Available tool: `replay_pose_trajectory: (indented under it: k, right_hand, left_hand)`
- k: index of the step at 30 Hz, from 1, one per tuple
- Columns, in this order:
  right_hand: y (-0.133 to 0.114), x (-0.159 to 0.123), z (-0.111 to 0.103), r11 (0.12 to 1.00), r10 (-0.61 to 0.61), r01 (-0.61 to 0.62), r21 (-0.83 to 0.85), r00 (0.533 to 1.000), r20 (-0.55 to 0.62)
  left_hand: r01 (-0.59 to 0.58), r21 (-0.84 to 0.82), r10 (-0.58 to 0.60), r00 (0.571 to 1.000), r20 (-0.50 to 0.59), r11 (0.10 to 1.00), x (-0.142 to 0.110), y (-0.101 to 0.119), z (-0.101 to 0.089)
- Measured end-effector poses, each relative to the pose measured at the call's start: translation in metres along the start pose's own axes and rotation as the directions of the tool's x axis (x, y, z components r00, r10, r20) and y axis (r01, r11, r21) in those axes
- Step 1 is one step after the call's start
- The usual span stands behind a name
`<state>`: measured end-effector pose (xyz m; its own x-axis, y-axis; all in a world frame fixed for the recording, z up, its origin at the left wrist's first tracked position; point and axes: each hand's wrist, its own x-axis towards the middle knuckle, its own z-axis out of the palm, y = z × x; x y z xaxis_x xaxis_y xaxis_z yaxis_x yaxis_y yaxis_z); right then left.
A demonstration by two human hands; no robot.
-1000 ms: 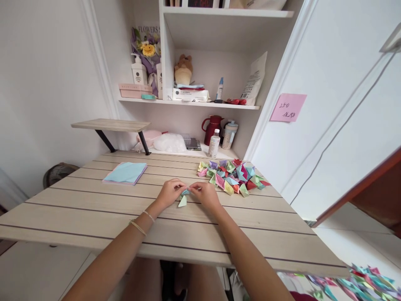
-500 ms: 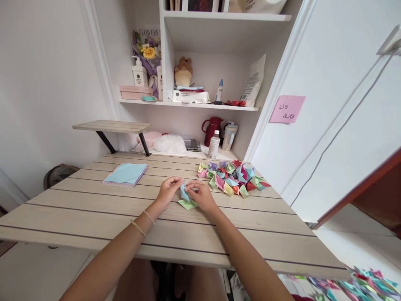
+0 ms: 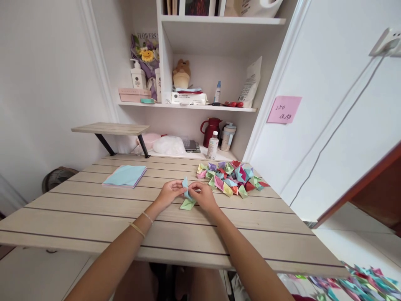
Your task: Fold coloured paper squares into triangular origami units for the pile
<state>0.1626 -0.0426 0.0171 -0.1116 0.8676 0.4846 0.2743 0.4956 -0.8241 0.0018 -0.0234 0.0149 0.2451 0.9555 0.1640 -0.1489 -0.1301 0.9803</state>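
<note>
Between my two hands, just above the table, is a light blue folded paper boat (image 3: 186,188), its pointed end upward. My left hand (image 3: 171,193) pinches it from the left, fingers closed. From the right, my right hand (image 3: 202,194) grips its other side with thumb and fingertips. Right below lies a green folded paper boat (image 3: 187,204) on the table, partly covered by the blue one. A heap of folded paper boats (image 3: 230,177) in many colours sits beyond my right hand. To the left rests a stack of square paper (image 3: 125,175), light blue on top.
The slatted wooden table (image 3: 94,209) fills the front. Behind it a white shelf holds a bottle (image 3: 213,145), a red jug (image 3: 210,131) and a tumbler (image 3: 228,137). A small raised stand (image 3: 109,128) is at back left. More folded paper (image 3: 360,282) lies low at right.
The blue paper has turned more upright between my hands, its tip now showing above my fingers. My left fingers have shifted lower on it. The view has moved slightly.
</note>
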Motion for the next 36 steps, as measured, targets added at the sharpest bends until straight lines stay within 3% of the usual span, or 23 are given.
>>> replay_pose_trajectory:
  k: [5,11,15,17,19,21,22,24,26,28,31,36]
  right_hand:
    - [-0.001,-0.001,0.004,0.995,0.048,-0.044,0.085,0.998,-0.049]
    - [0.0,-0.003,0.006,0.99,0.009,-0.013,0.141,1.0,0.028]
    - [0.0,-0.003,0.006,0.996,-0.06,0.06,0.058,0.998,0.0]
    - [0.001,-0.001,0.003,0.997,-0.068,0.069,0.025,0.997,-0.048]
    - [0.004,0.003,-0.004,0.998,-0.057,0.056,-0.007,0.99,-0.128]
    - [0.01,0.007,-0.015,0.999,-0.027,0.016,-0.046,0.968,-0.25]
    - [0.013,0.008,-0.021,0.998,-0.005,-0.018,-0.065,0.944,-0.331]
    - [0.02,0.01,-0.033,0.994,0.036,-0.081,-0.076,0.886,-0.463]
    - [0.026,0.01,-0.041,0.987,0.073,-0.135,-0.081,0.847,-0.527]
    - [0.029,0.009,-0.041,0.979,0.105,-0.18,-0.093,0.842,-0.529]
    - [0.026,0.007,-0.032,0.98,0.098,-0.167,-0.111,0.881,-0.463]
    - [0.018,0.007,-0.018,0.988,-0.027,-0.027,-0.154,0.94,-0.339]
  left_hand:
    - [0.02,-0.091,-0.028,0.995,-0.095,0.996,0.002,0.001,-0.005]
    - [0.006,-0.237,-0.05,0.982,-0.182,0.972,0.004,0.001,-0.012]
    - [0.013,-0.238,-0.044,0.991,-0.127,0.971,0.004,0.002,-0.01]
    - [-0.021,-0.125,0.006,0.994,-0.113,0.992,0.004,0.007,-0.012]
    - [-0.105,0.137,0.126,0.98,-0.153,0.985,0.003,0.015,-0.023]
    - [-0.18,0.546,0.35,0.909,-0.224,0.818,0.002,0.024,-0.043]
    - [-0.161,0.714,0.44,0.869,-0.224,0.681,0.001,0.027,-0.055]
    - [0.0,0.896,0.528,0.808,-0.262,0.444,-0.001,0.031,-0.081]
    - [0.225,0.934,0.511,0.788,-0.343,0.279,-0.003,0.029,-0.103]
    - [0.415,0.891,0.415,0.79,-0.452,0.181,-0.004,0.026,-0.118]
    - [0.538,0.829,0.278,0.782,-0.558,0.152,-0.004,0.024,-0.126]
    - [0.601,0.755,0.254,0.712,-0.655,0.263,-0.003,0.029,-0.124]
